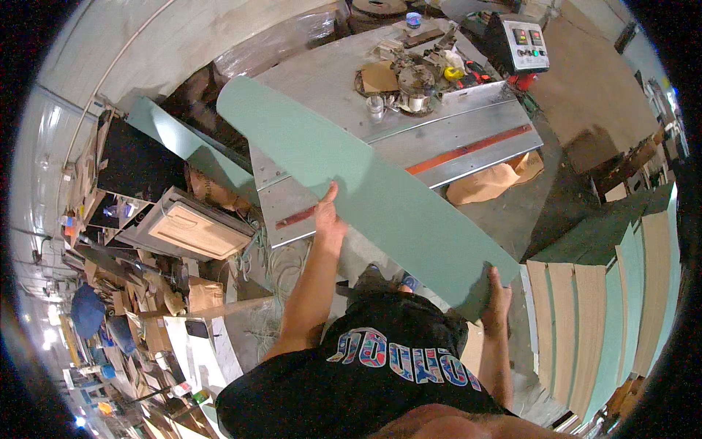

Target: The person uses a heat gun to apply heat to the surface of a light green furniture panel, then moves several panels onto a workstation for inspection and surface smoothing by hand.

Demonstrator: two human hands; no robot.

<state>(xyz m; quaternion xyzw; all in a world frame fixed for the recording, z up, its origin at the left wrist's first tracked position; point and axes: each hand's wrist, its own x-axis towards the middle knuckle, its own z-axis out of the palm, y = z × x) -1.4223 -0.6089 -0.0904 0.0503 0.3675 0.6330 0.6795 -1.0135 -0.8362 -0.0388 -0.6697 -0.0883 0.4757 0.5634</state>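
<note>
A long pale green board (pixel 369 194) with a rounded far-left end is held up in front of me, slanting from far left to near right. My left hand (pixel 330 218) grips its near long edge, thumb on the upper face. Close to its near right end, my right hand (pixel 497 298) is closed on the board, thumb on top. The fingers of both hands are mostly hidden beneath. Behind the board stands a metal-topped bench (pixel 307 66), partly covered by it.
Tools and scraps surround a round metal part (pixel 415 82) on the bench. A control box (pixel 521 44) stands at the back right. Stacked green and brown panels (pixel 585 293) fill the right side. A wooden cabinet door (pixel 201 228) and another green board (pixel 191 146) are at left.
</note>
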